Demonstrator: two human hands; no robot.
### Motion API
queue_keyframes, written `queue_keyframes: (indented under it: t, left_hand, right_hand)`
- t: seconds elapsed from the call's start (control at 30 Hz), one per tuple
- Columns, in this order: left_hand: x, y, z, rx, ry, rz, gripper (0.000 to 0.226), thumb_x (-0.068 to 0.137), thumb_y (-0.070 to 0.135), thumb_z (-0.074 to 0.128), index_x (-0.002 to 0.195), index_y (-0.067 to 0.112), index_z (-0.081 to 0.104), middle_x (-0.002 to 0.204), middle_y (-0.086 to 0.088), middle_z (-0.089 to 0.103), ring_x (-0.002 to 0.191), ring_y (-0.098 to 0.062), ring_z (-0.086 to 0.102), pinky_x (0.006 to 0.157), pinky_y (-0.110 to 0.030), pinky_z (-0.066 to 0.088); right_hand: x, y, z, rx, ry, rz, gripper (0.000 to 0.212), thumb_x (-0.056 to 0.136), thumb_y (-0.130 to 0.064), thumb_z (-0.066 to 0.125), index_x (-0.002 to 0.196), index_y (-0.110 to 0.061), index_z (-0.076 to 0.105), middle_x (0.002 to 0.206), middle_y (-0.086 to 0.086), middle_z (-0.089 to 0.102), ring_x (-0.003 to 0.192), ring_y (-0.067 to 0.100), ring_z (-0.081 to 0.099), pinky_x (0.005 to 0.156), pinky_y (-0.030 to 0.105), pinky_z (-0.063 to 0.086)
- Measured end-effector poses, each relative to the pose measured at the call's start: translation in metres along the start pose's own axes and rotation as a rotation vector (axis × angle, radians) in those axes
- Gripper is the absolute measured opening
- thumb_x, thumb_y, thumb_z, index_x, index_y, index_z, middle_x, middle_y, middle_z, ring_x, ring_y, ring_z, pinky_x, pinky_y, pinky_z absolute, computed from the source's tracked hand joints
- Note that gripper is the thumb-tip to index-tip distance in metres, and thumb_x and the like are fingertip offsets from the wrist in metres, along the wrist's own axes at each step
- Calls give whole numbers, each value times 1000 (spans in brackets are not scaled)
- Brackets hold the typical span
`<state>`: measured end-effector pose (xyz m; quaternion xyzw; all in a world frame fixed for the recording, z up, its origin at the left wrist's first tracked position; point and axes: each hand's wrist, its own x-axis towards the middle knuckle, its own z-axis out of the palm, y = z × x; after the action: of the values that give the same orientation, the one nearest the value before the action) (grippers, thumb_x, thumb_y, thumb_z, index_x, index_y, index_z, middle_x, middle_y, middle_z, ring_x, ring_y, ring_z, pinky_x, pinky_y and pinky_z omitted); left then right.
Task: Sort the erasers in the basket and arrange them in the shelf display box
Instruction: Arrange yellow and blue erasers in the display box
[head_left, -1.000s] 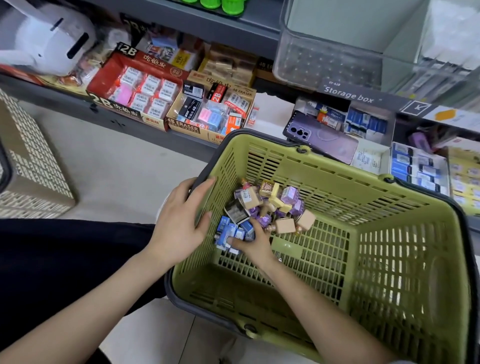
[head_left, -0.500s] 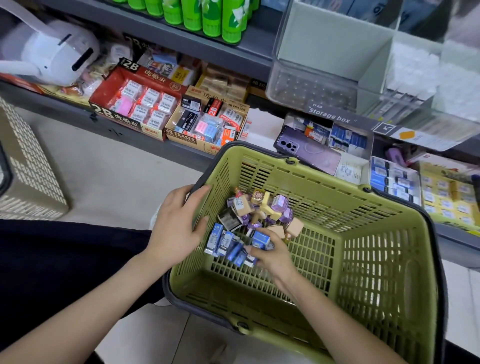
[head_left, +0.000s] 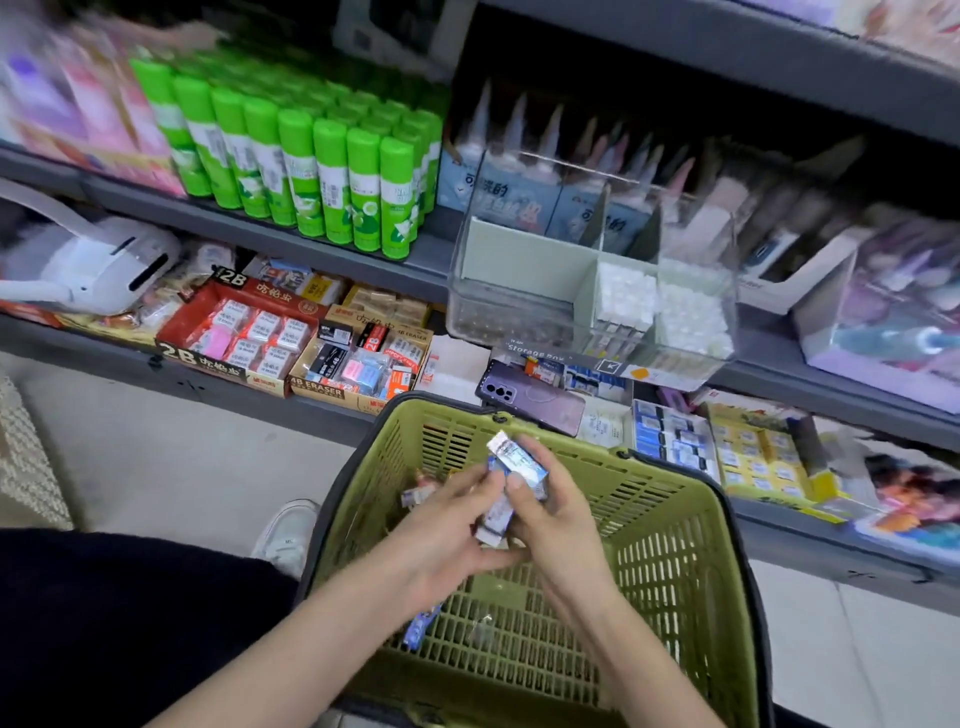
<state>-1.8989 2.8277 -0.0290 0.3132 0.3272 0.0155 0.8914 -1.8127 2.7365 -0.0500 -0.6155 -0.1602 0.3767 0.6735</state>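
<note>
Between my left hand (head_left: 441, 525) and right hand (head_left: 558, 525) I now pinch a stack of small blue-and-white wrapped erasers (head_left: 517, 467), lifted off the floor of the olive-green slotted plastic basket (head_left: 665, 551); I judge shelf placement comes next.

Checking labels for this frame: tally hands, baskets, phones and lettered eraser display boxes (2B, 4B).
Hands: 2 (left hand, right hand, both gripping blue-and-white erasers)
Baskets: 1 (green basket)
Phones: 1 (purple phone)
Lettered display boxes: 2 (red 2B box, tan 4B ERASER box)
Total: 6
</note>
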Motion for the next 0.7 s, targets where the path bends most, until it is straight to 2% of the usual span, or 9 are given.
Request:
queue_keyframes:
  t: [0.07,0.13,0.23,0.37,0.47,0.53,0.6,0.7]
  left_hand:
    - [0,8,13,-18,-51,49,30,96,15,46,125,14,54,115,-14,67,104,-30,65,87,-53,51]
    - [-4,19,23,-47,-86,81,27,95,9,46,119,12,57,108,-16,69,93,-30,68,80,-49,55]
    - [-10,35,35,-52,-107,111,22,94,2,45,110,7,59,97,-18,70,83,-32,67,73,-43,58]
    - [-17,59,49,-42,-137,197,25,92,2,49,116,-1,55,94,-17,68,77,-26,69,69,-38,59]
    - [-21,72,60,4,-153,240,22,91,4,52,113,2,56,98,-17,70,85,-24,70,74,-38,59]
    - [-22,81,68,-11,-167,255,21,91,5,52,111,3,56,101,-19,70,87,-26,69,72,-39,59]
    - [-21,90,74,-25,-187,258,20,91,4,52,110,3,56,98,-18,70,84,-27,70,68,-39,59]
    - [-21,102,83,-8,-208,257,22,92,0,50,113,0,55,98,-20,70,81,-26,70,66,-38,59]
  right_hand:
    - [-2,-17,-1,-103,0,-88,36,86,-22,60,121,-28,57,115,-1,68,105,15,65,88,31,52]
    - [-3,-35,-2,-185,-28,-142,34,91,-18,55,124,-26,55,116,-4,67,98,6,65,80,21,52]
    - [-5,-57,-3,-258,-43,-197,40,88,-28,54,128,-26,54,118,-3,66,98,4,65,81,19,50]
    - [-5,-82,-2,-365,-55,-292,36,90,-32,51,126,-35,51,120,-9,64,105,3,61,83,12,45]
    - [-3,-98,1,-381,-64,-356,33,89,-38,47,121,-37,51,114,-11,66,105,7,61,88,15,45]
    - [-2,-110,3,-362,-50,-364,30,88,-41,46,118,-39,51,103,-11,68,98,10,63,86,19,47]
    - [0,-121,5,-342,-31,-385,23,91,-33,47,113,-37,52,96,-10,69,89,6,63,79,16,47]
    - [2,-137,9,-376,4,-444,23,95,-15,49,108,-32,57,99,-9,67,83,0,63,72,11,46]
